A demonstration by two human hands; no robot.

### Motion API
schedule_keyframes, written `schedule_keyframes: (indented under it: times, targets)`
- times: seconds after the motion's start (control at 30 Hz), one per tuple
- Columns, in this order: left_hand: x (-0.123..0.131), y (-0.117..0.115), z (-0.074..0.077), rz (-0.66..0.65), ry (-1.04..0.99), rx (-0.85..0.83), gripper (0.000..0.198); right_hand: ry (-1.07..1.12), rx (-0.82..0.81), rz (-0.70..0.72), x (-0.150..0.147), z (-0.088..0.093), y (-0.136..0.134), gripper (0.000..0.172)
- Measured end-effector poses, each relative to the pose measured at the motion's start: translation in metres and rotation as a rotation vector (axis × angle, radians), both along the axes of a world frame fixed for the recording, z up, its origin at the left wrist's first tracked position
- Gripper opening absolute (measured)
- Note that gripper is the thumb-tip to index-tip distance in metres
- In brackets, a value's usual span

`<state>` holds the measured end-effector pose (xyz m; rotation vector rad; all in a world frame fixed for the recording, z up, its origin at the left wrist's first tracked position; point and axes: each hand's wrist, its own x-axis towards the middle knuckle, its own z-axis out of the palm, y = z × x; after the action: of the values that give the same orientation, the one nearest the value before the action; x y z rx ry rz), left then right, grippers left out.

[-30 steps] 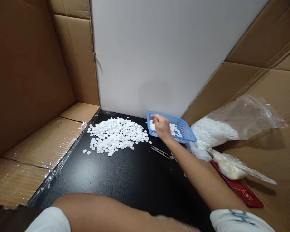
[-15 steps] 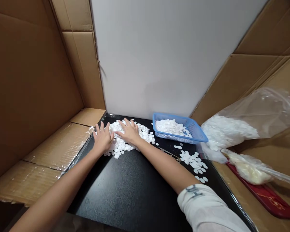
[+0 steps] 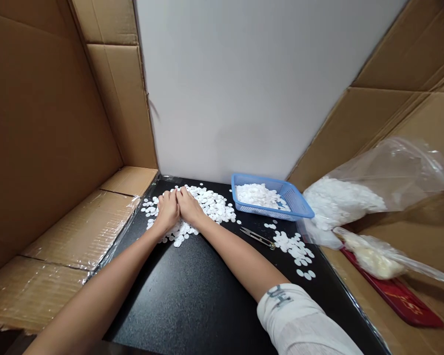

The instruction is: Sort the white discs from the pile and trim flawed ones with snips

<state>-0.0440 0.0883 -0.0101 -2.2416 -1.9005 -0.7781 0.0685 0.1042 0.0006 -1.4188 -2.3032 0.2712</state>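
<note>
A heap of small white discs [image 3: 211, 204] lies at the back of the black table [image 3: 192, 291]. My left hand [image 3: 167, 213] and my right hand [image 3: 188, 207] sit side by side on the heap's left part. They touch each other, with fingers curled down and cupped over the discs. A blue plastic basket [image 3: 304, 211] holding more white discs stands to the right of the heap. A smaller scatter of discs [image 3: 294, 246] lies in front of the basket.
Metal thread snips [image 3: 257, 237] lie between the heap and the scatter. A clear bag of white pieces [image 3: 340, 201], a smaller bag [image 3: 370, 257] and a red flat item [image 3: 403, 301] rest on cardboard at the right. Cardboard walls [image 3: 52, 128] flank both sides; a white wall stands behind.
My right hand left the blue basket and joined the left on the heap. Both hands, spread flat half a second ago, have drawn together and curled. A scatter of discs now lies before the basket.
</note>
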Motion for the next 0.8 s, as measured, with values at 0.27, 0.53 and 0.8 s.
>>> schedule_keyframes:
  times: [0.27, 0.53, 0.8]
  targets:
    - [0.018, -0.067, -0.017, -0.271, 0.013, 0.061, 0.043, -0.022, 0.003, 0.046, 0.042, -0.006, -0.071, 0.023]
    - [0.027, -0.138, -0.023, -0.451, 0.116, -0.039, 0.053, -0.032, -0.005, 0.141, 0.095, -0.022, -0.149, 0.046]
    - [0.021, -0.123, -0.015, -0.45, 0.252, -0.254, 0.084, -0.067, 0.054, 0.215, 0.138, -0.029, -0.179, 0.066]
